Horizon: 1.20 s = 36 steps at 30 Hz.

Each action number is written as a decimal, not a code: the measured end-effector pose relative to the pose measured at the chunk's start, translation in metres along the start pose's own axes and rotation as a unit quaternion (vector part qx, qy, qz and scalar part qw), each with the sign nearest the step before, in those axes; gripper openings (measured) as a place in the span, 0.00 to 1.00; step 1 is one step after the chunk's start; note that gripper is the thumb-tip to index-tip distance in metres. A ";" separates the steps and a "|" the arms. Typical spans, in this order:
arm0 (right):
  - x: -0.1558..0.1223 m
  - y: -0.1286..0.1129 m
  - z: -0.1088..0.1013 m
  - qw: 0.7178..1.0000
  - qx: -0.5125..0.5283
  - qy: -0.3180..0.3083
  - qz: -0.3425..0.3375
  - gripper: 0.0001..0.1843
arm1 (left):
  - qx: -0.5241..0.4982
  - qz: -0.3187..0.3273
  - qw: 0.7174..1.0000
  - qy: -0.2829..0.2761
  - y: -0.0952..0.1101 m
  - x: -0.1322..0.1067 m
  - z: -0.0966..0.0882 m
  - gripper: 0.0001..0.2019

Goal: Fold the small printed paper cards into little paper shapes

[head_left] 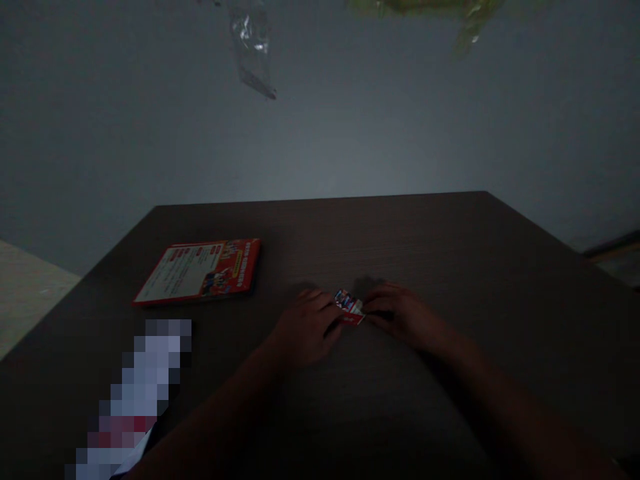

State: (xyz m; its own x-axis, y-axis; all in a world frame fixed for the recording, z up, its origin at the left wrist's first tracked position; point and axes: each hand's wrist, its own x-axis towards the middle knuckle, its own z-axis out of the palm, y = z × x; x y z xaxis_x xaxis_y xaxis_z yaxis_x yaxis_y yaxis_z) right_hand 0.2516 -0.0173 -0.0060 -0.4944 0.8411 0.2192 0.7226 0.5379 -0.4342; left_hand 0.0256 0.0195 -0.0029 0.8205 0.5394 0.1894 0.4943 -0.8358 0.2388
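Note:
A small printed card (349,306), red and white with a dark colourful picture, lies low over the table between my hands. My left hand (307,328) rests at its left edge, the thumb and fingers closed on that side. From the right, my right hand (400,312) pinches the card's other edge between thumb and fingertips. Dim light hides the finer print, and whether the card is folded or layered I cannot tell.
The dark wooden table (390,233) meets a pale wall (350,133). A red-edged printed book or flat box (197,270) lies at the left. Nearer me is a long, pixelated pale object (143,387). A clear plastic piece (253,50) hangs on the wall.

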 end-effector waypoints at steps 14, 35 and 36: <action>-0.002 0.003 -0.002 1.000 0.012 0.011 0.017 0.07 | 0.026 -0.042 0.999 -0.022 -0.004 -0.001 -0.005 0.12; 0.001 -0.003 0.002 0.996 -0.008 -0.003 0.091 0.08 | -0.019 -0.135 0.991 0.014 -0.006 0.003 0.003 0.12; 0.001 -0.003 0.002 0.995 -0.013 -0.002 0.096 0.09 | -0.015 -0.136 0.990 0.015 -0.005 0.003 0.003 0.12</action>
State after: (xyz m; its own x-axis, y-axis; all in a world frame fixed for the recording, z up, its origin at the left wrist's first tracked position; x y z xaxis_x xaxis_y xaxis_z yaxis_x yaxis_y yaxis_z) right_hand 0.2476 -0.0178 -0.0064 -0.3482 0.9281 0.1318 0.8161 0.3692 -0.4446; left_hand 0.0260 0.0249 -0.0068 0.6488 0.7477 0.1416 0.6871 -0.6555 0.3133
